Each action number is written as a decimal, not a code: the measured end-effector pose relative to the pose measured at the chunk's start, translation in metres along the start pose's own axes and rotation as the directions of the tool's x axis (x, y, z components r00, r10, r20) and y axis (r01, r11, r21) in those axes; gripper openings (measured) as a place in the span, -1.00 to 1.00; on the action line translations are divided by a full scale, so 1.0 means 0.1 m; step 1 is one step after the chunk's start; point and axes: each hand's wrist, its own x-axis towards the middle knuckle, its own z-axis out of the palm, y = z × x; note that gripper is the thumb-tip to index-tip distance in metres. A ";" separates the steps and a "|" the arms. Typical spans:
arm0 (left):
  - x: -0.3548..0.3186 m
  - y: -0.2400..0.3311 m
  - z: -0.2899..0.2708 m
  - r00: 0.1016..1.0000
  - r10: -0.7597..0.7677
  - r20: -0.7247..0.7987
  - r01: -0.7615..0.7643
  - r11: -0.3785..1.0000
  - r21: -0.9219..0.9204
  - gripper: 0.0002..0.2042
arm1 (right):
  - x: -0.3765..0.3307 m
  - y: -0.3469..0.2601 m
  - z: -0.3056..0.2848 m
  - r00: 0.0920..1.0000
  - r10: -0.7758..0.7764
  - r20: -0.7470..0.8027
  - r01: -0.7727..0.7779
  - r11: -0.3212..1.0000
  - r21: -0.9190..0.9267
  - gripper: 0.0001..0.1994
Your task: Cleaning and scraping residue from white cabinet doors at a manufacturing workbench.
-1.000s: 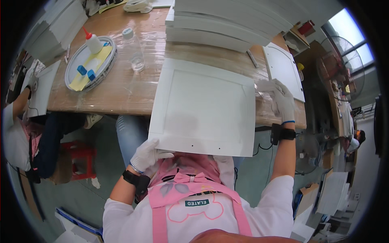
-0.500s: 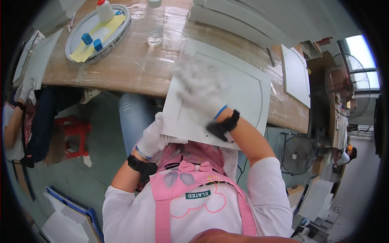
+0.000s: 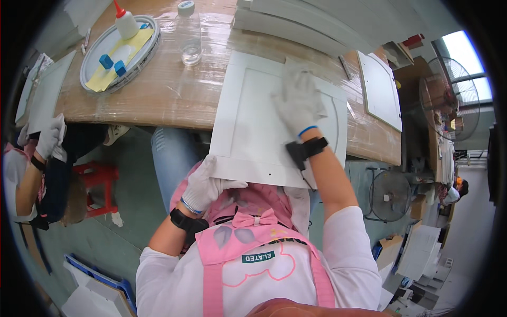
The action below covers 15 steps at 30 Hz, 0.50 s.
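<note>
A white panel (image 3: pixel 259 121) with a raised frame border lies partly on the table, its near edge sticking out over my lap. My left hand (image 3: pixel 203 186), in a white knit glove, grips the panel's near left corner; some fingers are hidden beneath it. On the panel's upper right part rests my right hand (image 3: pixel 301 103), also gloved, with its fingers stretched out and laid flat. Slightly blurred pale material shows around these fingers; I cannot tell whether it is a cloth or just the glove.
At the left of the wrapped table (image 3: pixel 179 100) are a round lid (image 3: pixel 84 74) with blue cubes, a red-tipped squeeze bottle (image 3: pixel 127 25) and a clear bottle (image 3: pixel 190 39). Another panel (image 3: pixel 377 87) lies right. A co-worker's gloved hand (image 3: pixel 50 138) is far left; a fan (image 3: pixel 390 195) stands right.
My right hand has swept across the panel to the right and away from me, and is less blurred. My left hand keeps its grip at the corner. The view has shifted slightly.
</note>
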 end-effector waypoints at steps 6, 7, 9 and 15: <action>0.00 -0.19 -0.04 0.935 0.253 -0.247 -0.314 0.914 -0.255 -0.44 | -0.31 -1.03 -0.64 0.877 -0.439 0.195 0.340 0.855 0.392 -0.46; -0.02 -0.16 -0.03 0.937 0.251 -0.242 -0.309 0.918 -0.247 -0.44 | -0.35 -1.00 -0.65 0.860 -0.499 0.102 0.404 0.790 0.460 -0.52; -0.09 -0.08 0.02 0.998 0.041 -0.052 -0.035 0.994 0.106 -0.49 | -0.39 -0.95 -0.63 0.802 -0.589 -0.098 0.533 0.632 0.562 -0.63; -0.07 -0.12 0.06 0.994 -0.014 -0.110 0.034 0.983 0.181 -0.51 | 0.48 -0.67 -0.03 0.957 -0.230 0.175 0.155 0.919 0.362 -0.76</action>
